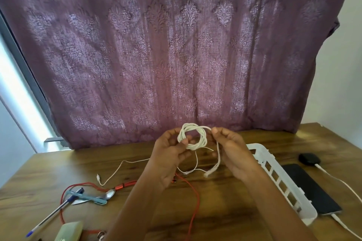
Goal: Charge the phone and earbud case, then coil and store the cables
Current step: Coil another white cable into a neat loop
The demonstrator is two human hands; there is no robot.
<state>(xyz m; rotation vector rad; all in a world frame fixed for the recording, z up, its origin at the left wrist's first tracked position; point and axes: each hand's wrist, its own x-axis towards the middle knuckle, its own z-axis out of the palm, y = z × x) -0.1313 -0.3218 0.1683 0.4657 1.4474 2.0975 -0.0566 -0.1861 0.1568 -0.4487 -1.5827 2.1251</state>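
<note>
Above the wooden table (225,211) my left hand (168,154) grips a coil of white cable (193,136) at its lower left side. My right hand (233,150) pinches the same cable at the coil's right edge, and the loose end (212,170) hangs down below it. At the right lie a black phone (311,190) and a black earbud case (309,159), each with a white cable (340,182) plugged in. A thin white cable (117,170) and a red cable (194,211) lie loose on the table.
A white slotted basket (274,178) stands between my right arm and the phone. At the left front lie a pen (56,209), scissors with a teal handle (88,198), a spoon (109,194) and a pale green case (69,231). A purple curtain (176,55) hangs behind.
</note>
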